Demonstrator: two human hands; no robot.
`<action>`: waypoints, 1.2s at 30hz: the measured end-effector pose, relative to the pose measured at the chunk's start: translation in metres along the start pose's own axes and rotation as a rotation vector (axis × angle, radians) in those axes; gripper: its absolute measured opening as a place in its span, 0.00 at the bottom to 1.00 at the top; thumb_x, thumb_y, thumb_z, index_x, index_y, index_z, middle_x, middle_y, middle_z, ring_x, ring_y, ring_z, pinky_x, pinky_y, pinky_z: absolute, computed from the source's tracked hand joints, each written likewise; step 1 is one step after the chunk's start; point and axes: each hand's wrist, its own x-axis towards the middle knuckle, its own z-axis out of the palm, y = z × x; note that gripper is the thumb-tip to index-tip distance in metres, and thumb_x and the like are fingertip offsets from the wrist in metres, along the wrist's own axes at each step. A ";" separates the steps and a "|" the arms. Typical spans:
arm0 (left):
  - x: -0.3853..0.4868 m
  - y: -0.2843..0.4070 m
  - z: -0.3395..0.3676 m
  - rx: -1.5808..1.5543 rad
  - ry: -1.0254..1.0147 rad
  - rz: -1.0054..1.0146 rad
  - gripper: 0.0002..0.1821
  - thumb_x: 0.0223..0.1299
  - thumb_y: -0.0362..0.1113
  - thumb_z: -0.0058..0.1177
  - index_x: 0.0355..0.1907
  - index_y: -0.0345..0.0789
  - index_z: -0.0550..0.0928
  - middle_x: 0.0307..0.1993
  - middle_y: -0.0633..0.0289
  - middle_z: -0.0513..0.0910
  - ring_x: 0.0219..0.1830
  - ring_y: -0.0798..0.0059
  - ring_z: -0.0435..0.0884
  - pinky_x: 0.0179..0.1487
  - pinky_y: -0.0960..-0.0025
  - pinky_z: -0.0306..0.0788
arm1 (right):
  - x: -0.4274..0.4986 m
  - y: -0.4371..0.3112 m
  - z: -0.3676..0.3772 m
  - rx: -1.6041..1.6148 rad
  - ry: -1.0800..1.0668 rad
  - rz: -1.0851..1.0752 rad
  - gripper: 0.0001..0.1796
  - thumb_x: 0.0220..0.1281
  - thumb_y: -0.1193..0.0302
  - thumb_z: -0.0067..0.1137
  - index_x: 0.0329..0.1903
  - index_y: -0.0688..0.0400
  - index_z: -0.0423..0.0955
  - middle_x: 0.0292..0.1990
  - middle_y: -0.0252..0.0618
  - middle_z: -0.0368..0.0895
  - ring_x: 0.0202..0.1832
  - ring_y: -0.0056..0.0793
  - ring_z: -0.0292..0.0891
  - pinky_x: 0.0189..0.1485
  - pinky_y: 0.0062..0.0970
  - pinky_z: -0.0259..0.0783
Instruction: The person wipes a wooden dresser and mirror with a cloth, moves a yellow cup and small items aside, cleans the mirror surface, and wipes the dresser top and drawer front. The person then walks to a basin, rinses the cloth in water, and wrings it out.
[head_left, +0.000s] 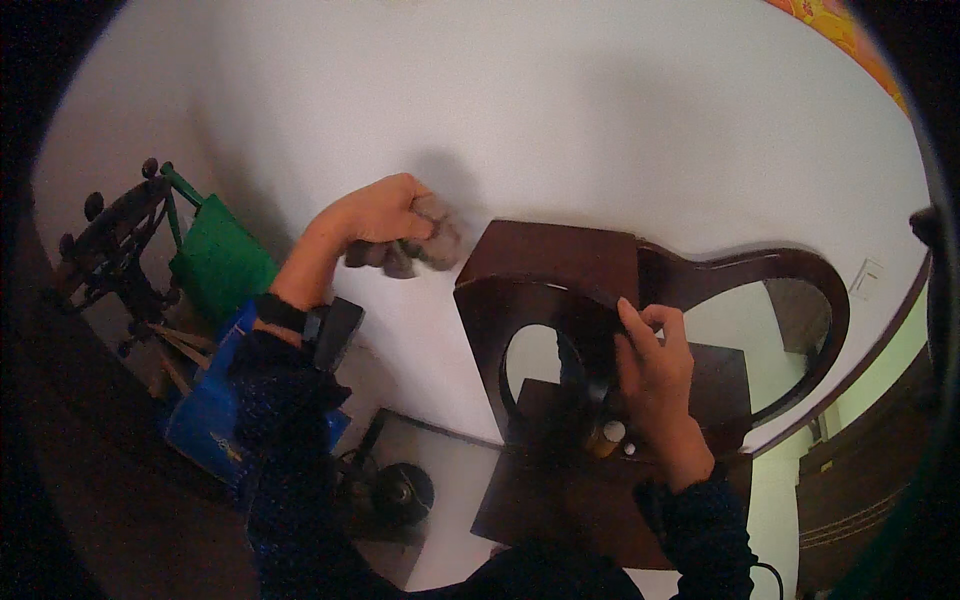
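Observation:
My left hand (382, 214) is raised in front of the white wall, closed around a crumpled greyish cloth (442, 232) that looks blurred. A dark strap and a dark block-shaped device (337, 334) sit on that wrist. At the right stands a dark brown wooden dressing table (600, 502) with a tall side cabinet (566, 251). The cabinet door (480, 311) carries an oval mirror (532, 356). My right hand (660, 367) grips this door's right edge with thumb and fingers; part of the grip is hidden. Below it are an amber bottle with a white cap (613, 431) and a small white-topped item (629, 448).
A larger curved-frame mirror (772, 322) joins the cabinet's right side. A wall switch (868, 279) is farther right. Left are a dark coat rack (139, 247), a green fabric item (221, 259) and a blue bag (202, 420). A round black object (403, 493) lies low beside the table.

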 end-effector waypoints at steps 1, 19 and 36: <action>0.002 0.000 0.000 -0.071 0.058 -0.005 0.16 0.59 0.35 0.63 0.48 0.31 0.87 0.33 0.63 0.88 0.36 0.76 0.82 0.44 0.67 0.79 | 0.000 -0.001 0.000 0.000 -0.002 -0.015 0.26 0.59 0.82 0.68 0.62 0.55 0.82 0.45 0.45 0.77 0.41 0.43 0.81 0.40 0.35 0.79; 0.101 -0.001 0.068 0.177 0.339 0.000 0.19 0.60 0.44 0.67 0.44 0.30 0.86 0.37 0.43 0.88 0.39 0.46 0.86 0.46 0.51 0.78 | 0.005 0.003 0.002 -0.003 0.000 -0.023 0.27 0.59 0.82 0.67 0.63 0.53 0.80 0.46 0.46 0.78 0.43 0.48 0.81 0.41 0.39 0.79; -0.055 -0.024 0.089 -0.307 0.730 -0.076 0.16 0.67 0.40 0.64 0.46 0.27 0.85 0.35 0.56 0.87 0.38 0.72 0.84 0.45 0.65 0.78 | -0.002 -0.015 -0.002 0.133 -0.084 0.193 0.29 0.60 0.80 0.68 0.66 0.60 0.75 0.54 0.50 0.77 0.51 0.48 0.81 0.45 0.37 0.80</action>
